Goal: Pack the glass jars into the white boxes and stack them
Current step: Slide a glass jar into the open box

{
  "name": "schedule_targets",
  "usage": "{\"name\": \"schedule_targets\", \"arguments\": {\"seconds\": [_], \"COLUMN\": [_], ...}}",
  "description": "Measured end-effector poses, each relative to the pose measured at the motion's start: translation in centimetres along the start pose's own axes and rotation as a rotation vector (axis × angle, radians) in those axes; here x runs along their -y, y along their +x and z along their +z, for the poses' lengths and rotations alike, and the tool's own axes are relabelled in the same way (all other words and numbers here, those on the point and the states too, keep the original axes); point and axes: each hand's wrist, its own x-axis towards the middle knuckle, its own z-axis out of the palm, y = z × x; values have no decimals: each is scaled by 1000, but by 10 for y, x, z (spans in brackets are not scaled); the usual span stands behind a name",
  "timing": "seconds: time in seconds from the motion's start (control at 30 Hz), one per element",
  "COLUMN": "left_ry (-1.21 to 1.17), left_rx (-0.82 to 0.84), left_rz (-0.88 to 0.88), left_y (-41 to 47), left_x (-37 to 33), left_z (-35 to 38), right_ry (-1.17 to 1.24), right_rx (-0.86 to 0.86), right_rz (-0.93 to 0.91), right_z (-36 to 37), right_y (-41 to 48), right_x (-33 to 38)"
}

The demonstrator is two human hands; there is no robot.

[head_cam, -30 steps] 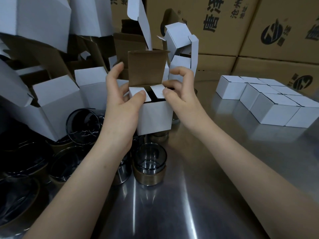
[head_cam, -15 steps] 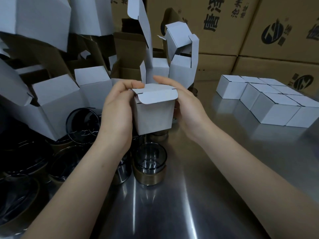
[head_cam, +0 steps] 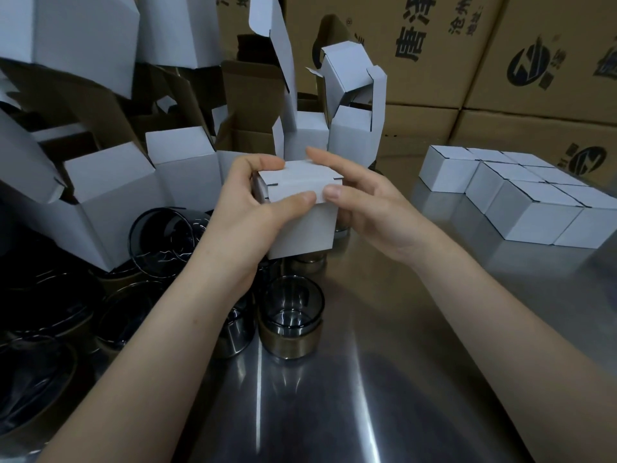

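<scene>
A small white box (head_cam: 302,225) is held above the steel table, its lid folded flat on top. My left hand (head_cam: 248,208) grips its left side, thumb across the front edge and fingers curled over the top. My right hand (head_cam: 362,198) holds the right side, thumb pressing the lid's front flap, fingers laid straight over the top. Whatever is inside the box is hidden. A dark glass jar (head_cam: 291,317) with a gold band stands just below the box. Several more jars (head_cam: 163,242) crowd the left.
Several closed white boxes (head_cam: 521,195) sit in a block at the right on the steel table (head_cam: 384,379). Open white boxes (head_cam: 110,182) with raised flaps pile up at left and behind. Brown cartons (head_cam: 450,51) wall the back.
The box's brown inner flap and side tabs were folded down and the white lid closed over them. Both hands moved onto the top and front edge, pressing the lid flat.
</scene>
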Motion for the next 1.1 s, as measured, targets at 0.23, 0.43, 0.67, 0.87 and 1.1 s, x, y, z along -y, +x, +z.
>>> {"name": "schedule_targets", "arguments": {"seconds": [0.23, 0.43, 0.67, 0.87, 1.1], "left_ry": [-47, -51, -101, -104, -50], "left_rx": [20, 76, 82, 26, -34], "left_rz": [52, 39, -9, -25, -37], "left_y": [0, 0, 0, 0, 1], "left_x": [0, -2, -3, -4, -3], "left_z": [0, 0, -1, 1, 4], "right_ry": [-48, -51, -110, -123, -131], "right_rx": [-98, -74, -79, -69, -108], "right_rz": [-44, -26, 2, 31, 54], "right_z": [7, 7, 9, 11, 13], "right_y": [2, 1, 1, 2, 4], "right_x": [-1, 1, 2, 3, 3]}}
